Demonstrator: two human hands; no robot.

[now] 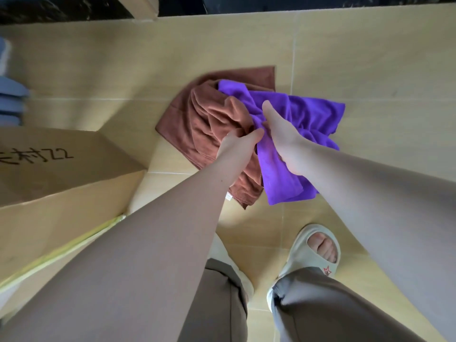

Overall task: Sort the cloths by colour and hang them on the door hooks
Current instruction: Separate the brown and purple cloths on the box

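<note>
A brown cloth (197,119) and a purple cloth (308,112) lie bunched together on the beige tiled floor, the purple one partly over the brown one. My left hand (238,144) reaches down and grips a fold of the brown cloth where the two meet. Right beside it, my right hand (281,137) grips a bunched part of the purple cloth, thumb pointing away. The fingertips of both hands are hidden in the fabric. No door hooks are in view.
A large cardboard box (56,174) with black writing stands on the floor at the left. My feet in pale slippers (313,253) stand just below the cloths. A dark wall base (271,3) runs along the top. Something blue-grey (9,99) sits at the far left edge.
</note>
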